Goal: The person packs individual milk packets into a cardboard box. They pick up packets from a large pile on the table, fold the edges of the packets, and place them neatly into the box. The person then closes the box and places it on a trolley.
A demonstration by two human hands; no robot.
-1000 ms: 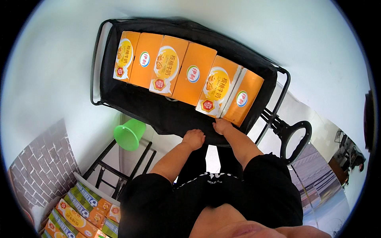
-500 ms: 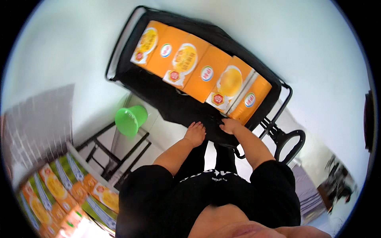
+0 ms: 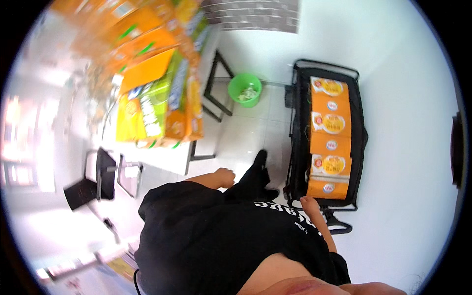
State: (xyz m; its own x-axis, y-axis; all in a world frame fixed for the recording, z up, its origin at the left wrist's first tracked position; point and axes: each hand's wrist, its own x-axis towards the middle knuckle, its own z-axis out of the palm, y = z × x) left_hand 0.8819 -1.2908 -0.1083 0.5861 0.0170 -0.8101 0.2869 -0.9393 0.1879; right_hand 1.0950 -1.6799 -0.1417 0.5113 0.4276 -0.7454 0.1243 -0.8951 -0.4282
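A black folding wagon (image 3: 361,147) with a frame of black tubes stands on my right. Inside it a row of orange cartons (image 3: 330,145) with white and yellow printed panels lies end to end. My right hand (image 3: 309,204) is at the wagon's near corner, beside the last carton. Its fingers look loosely apart, and whether they touch the rim is unclear. In front of my body, over my dark trouser leg, hangs my left hand (image 3: 226,178). Its fingers are curled in, with nothing visible in them.
On my left, a white table (image 3: 169,156) carries stacked orange and green cartons (image 3: 160,98), partly blurred. A green bin (image 3: 245,88) holding some litter stands on the tiled floor between table and wagon. A black chair (image 3: 105,172) is at the far left.
My body and view have turned left, so the wagon now appears on the right and the table stack ahead-left. My left hand has come away from the wagon's side; my right stays near its corner.
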